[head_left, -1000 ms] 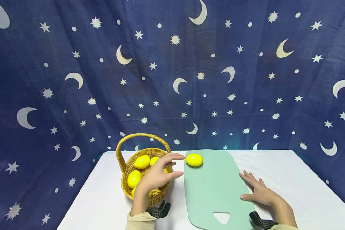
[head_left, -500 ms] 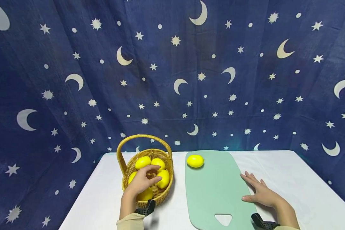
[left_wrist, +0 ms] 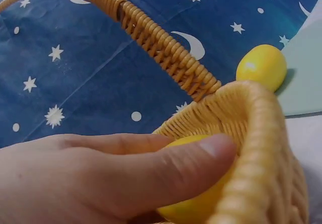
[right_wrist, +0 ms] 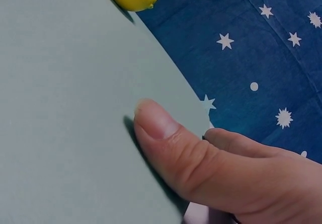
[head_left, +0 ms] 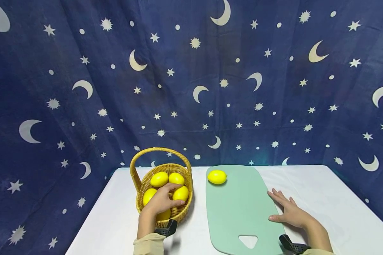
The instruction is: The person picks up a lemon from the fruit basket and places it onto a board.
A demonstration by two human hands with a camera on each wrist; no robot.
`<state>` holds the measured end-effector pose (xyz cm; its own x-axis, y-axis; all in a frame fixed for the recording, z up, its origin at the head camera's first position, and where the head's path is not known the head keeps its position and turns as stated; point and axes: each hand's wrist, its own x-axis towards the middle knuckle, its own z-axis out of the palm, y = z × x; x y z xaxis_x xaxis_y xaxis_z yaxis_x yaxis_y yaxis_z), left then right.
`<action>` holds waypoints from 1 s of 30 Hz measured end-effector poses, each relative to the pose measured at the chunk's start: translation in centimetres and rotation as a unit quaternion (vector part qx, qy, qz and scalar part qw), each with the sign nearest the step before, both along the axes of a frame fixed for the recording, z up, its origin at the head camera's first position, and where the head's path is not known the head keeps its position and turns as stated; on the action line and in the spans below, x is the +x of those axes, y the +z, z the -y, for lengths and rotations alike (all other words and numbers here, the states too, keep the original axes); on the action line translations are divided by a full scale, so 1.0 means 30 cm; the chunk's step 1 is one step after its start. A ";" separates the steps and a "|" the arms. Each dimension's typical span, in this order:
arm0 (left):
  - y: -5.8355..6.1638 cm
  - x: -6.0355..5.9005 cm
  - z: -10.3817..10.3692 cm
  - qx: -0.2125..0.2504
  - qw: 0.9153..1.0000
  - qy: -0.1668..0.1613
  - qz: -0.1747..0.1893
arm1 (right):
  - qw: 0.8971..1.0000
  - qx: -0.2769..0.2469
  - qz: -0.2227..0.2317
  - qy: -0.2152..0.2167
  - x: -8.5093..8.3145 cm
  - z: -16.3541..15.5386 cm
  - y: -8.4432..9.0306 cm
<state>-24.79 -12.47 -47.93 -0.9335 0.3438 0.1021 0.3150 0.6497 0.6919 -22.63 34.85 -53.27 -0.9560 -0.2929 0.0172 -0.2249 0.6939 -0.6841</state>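
Note:
My left hand (head_left: pixel 162 200) reaches into a wicker basket (head_left: pixel 184 211), thumb and fingers on either side of a yellow lemon (head_left: pixel 180 193) at its right side. In the left wrist view, the thumb lies across this lemon (left_wrist: pixel 193 209), which sits inside the woven rim (left_wrist: pixel 251 148). On the right, my other hand (head_left: pixel 288 212) rests with spread fingers along the edge of a pale green cutting board (head_left: pixel 236 205), its thumb over the board. One more lemon (head_left: pixel 217 177) lies at the board's far left corner.
Several other lemons sit in the basket, such as one at the back left (head_left: pixel 159 179). A tall arched handle (head_left: pixel 161 149) rises over it. The white table (head_left: pixel 105 226) ends at a dark blue curtain (head_left: pixel 166 88) with moons and stars.
My left hand has moved left from beside the lemon on the board, down into the basket, and closed around a lemon there. The right hand has stayed at the board's edge.

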 end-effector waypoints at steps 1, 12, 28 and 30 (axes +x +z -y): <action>0.001 -0.002 -0.003 -0.004 1.000 0.002 0.000 | 1.000 -0.001 -0.001 0.001 -0.002 0.000 0.001; -0.025 -0.018 -0.019 -0.033 0.999 0.027 -0.030 | 1.000 0.002 0.002 -0.003 0.002 0.009 0.011; -0.015 -0.001 0.001 -0.027 0.997 0.070 0.001 | 1.000 0.006 0.007 -0.007 0.011 0.009 0.011; -0.014 -0.004 0.000 -0.026 0.997 0.072 0.000 | 1.000 0.008 0.008 -0.008 0.010 0.009 0.008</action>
